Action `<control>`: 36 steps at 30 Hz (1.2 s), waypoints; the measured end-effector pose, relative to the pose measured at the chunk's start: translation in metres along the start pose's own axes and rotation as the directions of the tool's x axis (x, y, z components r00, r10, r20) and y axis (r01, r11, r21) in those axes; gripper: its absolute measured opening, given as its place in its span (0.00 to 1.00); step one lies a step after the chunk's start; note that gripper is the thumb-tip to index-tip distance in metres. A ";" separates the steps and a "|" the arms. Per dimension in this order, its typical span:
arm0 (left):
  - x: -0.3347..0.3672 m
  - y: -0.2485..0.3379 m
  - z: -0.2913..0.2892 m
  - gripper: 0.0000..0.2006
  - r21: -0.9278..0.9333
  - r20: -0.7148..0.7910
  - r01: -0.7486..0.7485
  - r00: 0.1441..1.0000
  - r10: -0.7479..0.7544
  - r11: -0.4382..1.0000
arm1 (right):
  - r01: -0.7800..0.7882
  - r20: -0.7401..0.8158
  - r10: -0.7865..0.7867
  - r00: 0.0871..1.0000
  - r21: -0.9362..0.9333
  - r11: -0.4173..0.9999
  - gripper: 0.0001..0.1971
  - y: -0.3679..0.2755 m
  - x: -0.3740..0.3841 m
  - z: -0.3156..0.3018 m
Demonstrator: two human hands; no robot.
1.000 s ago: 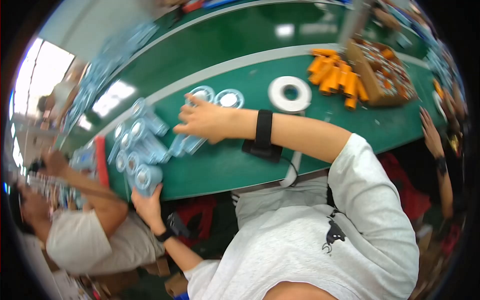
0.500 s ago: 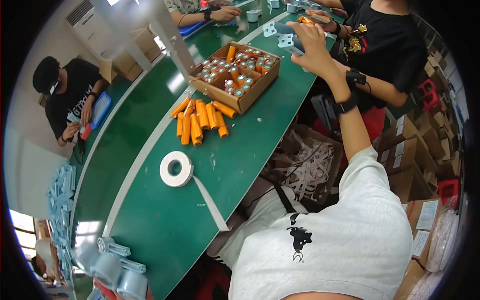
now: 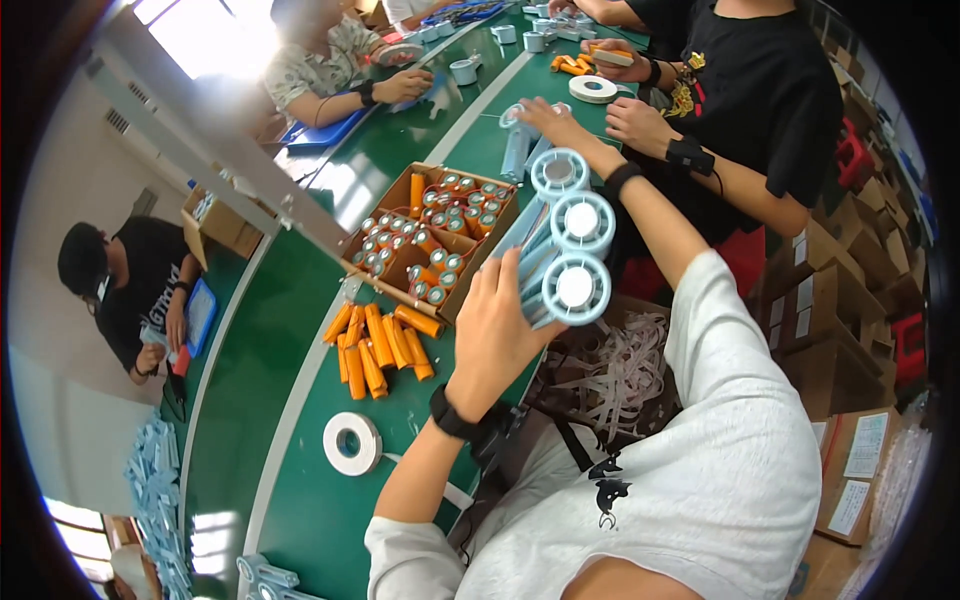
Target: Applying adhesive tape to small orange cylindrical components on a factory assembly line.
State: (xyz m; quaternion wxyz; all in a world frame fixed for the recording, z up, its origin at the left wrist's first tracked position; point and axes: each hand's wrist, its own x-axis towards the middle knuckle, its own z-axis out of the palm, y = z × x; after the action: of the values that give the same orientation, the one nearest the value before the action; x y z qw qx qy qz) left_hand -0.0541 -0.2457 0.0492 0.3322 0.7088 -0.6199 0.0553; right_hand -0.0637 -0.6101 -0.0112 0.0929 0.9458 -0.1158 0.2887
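While the left hand (image 3: 490,335) holds several blue handles (image 3: 583,222) over the near edge of the green bench (image 3: 300,480), fingers pressed together against one side, the right hand (image 3: 552,122) is at some other handles (image 3: 515,155), fingers spread (whether they pinch anything, I cannot tell). A carton (image 3: 398,291) of orange batteries sits just beside the left hand.

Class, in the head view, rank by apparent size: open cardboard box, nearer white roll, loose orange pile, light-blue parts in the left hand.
1. Cardboard box and light-blue parts: unsure, the parts look nearer the camera.
2. Orange pile
3. White roll
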 end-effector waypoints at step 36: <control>-0.456 -0.110 -0.283 0.47 0.189 -0.845 0.861 -0.102 -0.526 -0.472 | -0.738 0.562 -0.493 0.664 0.599 -0.310 0.12 -0.336 -0.090 -0.120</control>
State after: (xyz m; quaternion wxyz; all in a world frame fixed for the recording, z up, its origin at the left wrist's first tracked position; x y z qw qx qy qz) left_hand 0.0386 0.2920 0.0005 -0.0190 0.9325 0.2976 0.2039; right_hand -0.1078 -0.2448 -0.0015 -0.7978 0.5881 0.0125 -0.1319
